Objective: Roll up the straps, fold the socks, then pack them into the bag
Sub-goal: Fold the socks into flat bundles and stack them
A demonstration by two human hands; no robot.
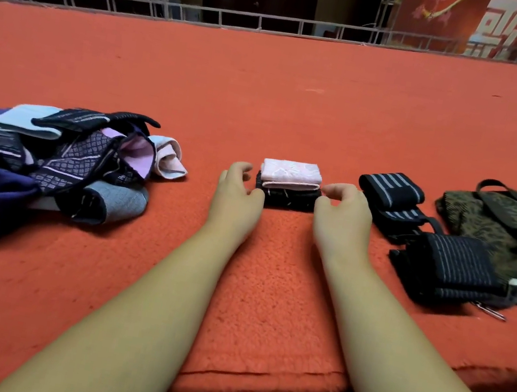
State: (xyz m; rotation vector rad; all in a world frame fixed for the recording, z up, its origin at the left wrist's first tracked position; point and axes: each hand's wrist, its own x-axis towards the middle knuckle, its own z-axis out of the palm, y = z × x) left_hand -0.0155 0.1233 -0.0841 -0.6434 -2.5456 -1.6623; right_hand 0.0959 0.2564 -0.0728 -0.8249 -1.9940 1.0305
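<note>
Flanking a small stack of folded socks, the left grip and the right grip sit one at each side, low on the red carpet. Both are released: the fingers curl loosely and close round nothing, though the left thumb seems to brush the black pair at the bottom of the stack. The pink pair lies squarely on the black one, probably so both can be lifted together as one bundle. To the left, well apart, a loose heap of unfolded socks waits, kept clear of the finished work. To the right, two rolled straps lie side by side, one touching the olive patterned bag at the far edge of the view, so finished items sit nearest where they must go. Folding looks only partly done, and nothing can be seen inside the bag.
</note>
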